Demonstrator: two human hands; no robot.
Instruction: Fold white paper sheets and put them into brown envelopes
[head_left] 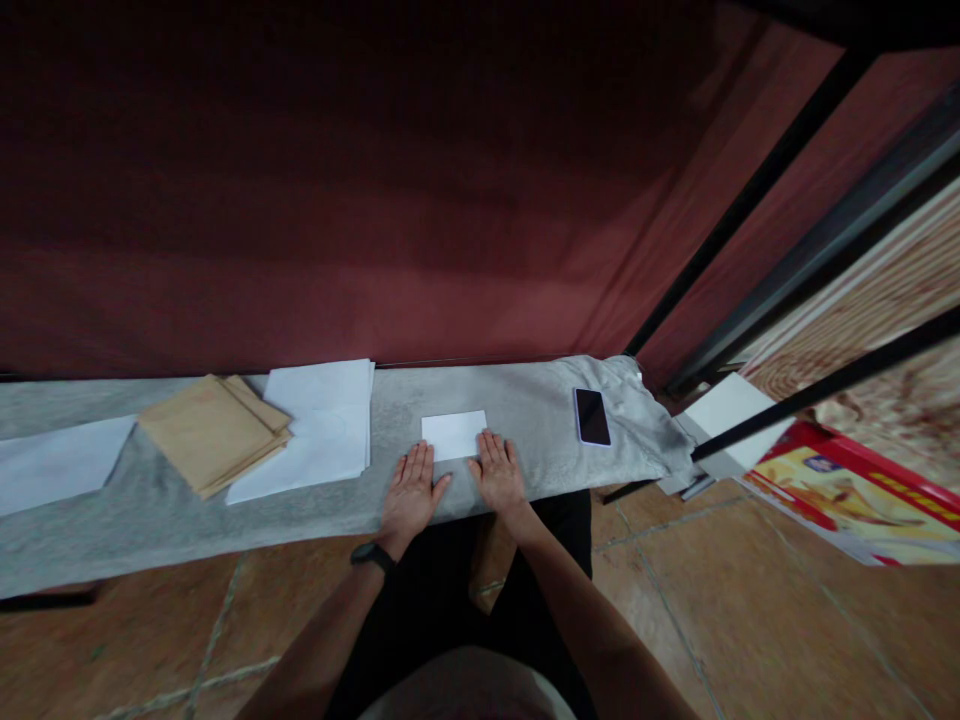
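Observation:
A small white rectangle of paper (454, 436), perhaps folded, lies flat on the grey cloth in front of me. My left hand (411, 492) rests palm down at its lower left corner, fingers stretched and thumb out to the side. At the lower right corner, my right hand (498, 473) lies flat too, its fingertips touching the paper's edge. Neither hand grips anything. The paper's two near corners are partly hidden under the fingers.
Left of my hands lie a stack of white sheets (322, 425), several brown paper envelopes (206, 430) overlapping it, and another white sheet (60, 465). A phone (592, 417) lies to the right on the grey cloth (517, 385). Boxes (862, 490) stand beyond the right end.

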